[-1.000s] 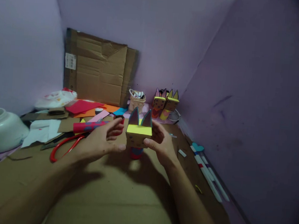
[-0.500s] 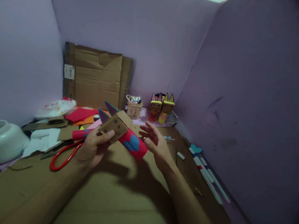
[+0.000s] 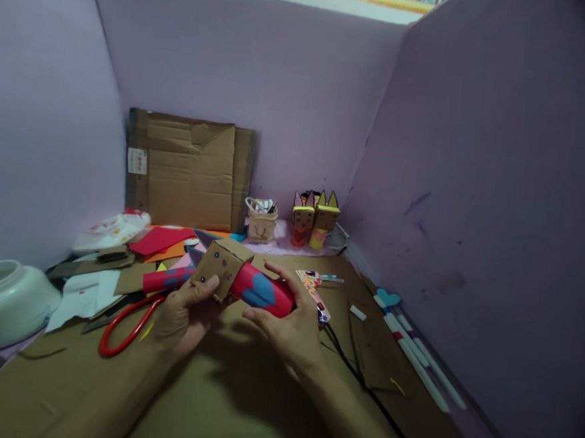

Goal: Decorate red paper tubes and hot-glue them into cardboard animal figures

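A cardboard cat figure (image 3: 221, 267) lies tilted between my hands, with a box head, drawn face, dark pointed ears and a red tube body bearing a blue heart. My left hand (image 3: 185, 315) grips the head from below, thumb on the face. Around the lower end of the red tube (image 3: 287, 300) curl the fingers of my right hand (image 3: 298, 326). Red-handled scissors (image 3: 127, 327) rest just left of my left hand. Behind it, a red and purple paper piece (image 3: 165, 279) is partly hidden.
Two similar cat figures (image 3: 315, 220) stand at the back beside a small basket (image 3: 261, 225). A patterned glue gun (image 3: 315, 290) with a black cord lies right of my hand. Markers (image 3: 418, 354) line the right wall; coloured paper (image 3: 163, 240) and a white pot (image 3: 9, 302) are left.
My right hand has closed around the end of the red tube. The figure has turned closer to level. The view has tilted upward, and the glue gun now shows.
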`<state>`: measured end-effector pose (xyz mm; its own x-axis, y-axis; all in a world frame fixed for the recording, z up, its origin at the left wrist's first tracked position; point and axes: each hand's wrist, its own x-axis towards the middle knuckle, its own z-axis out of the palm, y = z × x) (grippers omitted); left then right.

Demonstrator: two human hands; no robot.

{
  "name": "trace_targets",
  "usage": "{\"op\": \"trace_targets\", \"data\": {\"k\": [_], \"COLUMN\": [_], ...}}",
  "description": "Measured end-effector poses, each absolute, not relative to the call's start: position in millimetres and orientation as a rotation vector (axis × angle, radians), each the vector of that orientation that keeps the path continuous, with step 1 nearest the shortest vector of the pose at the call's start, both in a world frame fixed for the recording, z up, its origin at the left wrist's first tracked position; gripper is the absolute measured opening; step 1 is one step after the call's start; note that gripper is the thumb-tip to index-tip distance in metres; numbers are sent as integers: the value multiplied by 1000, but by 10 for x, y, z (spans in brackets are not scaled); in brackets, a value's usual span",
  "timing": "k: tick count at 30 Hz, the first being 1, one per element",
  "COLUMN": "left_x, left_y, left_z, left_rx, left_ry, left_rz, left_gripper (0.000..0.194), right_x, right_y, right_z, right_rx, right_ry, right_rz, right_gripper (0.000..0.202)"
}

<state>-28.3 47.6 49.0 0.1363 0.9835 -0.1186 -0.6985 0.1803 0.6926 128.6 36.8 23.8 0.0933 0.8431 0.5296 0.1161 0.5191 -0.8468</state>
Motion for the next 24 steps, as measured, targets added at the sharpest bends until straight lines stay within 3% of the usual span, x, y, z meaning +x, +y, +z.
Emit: {"op": "trace_targets", "data": {"k": [11, 24], "left_x": [-236, -214], "left_y": [466, 456], "left_z": [501, 446], "left_rx": [608, 654], "left_ry": [636, 618], "left_rz": [1360, 1350], "left_gripper": [54, 54], "right_x": [1288, 1312], "right_y": [293, 295], "right_z": [266, 281], "right_rx": [-818, -865], "right_ry": [-1507, -1543], "right_rz": [310, 234], "right_gripper": [38, 36]}}
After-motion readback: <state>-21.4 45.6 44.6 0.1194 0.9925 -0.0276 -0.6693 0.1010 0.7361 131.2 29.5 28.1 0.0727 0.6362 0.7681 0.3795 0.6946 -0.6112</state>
